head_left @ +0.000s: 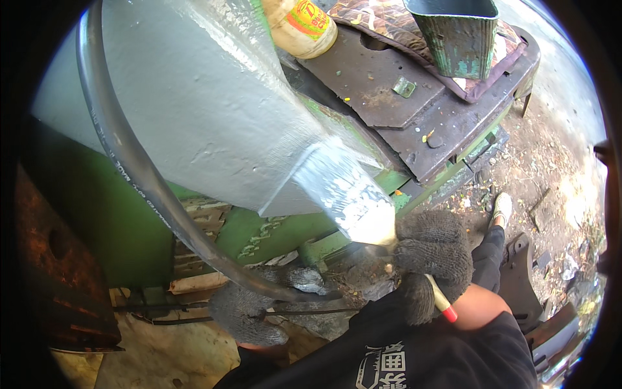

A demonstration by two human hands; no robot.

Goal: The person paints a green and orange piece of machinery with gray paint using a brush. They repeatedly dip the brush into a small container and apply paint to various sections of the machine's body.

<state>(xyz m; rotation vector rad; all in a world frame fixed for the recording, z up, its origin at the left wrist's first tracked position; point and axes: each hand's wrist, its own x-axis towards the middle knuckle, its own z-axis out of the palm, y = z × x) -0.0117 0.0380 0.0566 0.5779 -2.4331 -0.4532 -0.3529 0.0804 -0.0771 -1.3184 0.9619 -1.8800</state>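
Note:
My right hand (431, 256), in a dark knitted glove, grips a wide paintbrush (346, 194) with a red-tipped handle. Its grey-loaded bristles press against the lower edge of a big machine part (194, 110) coated in wet grey paint. My left hand (249, 311), also gloved, rests low on the machine's dirty base beside a black hose (139, 175) that curves down across the painted part. Green-painted metal (259, 233) shows under the grey part.
A rusty plate (382, 84) lies behind the machine with a green metal bucket (457, 32) on a patterned cloth and a plastic jar (301, 26). Rusty metal (45, 259) stands at the left. Littered dirt ground and my shoe (502, 206) are at the right.

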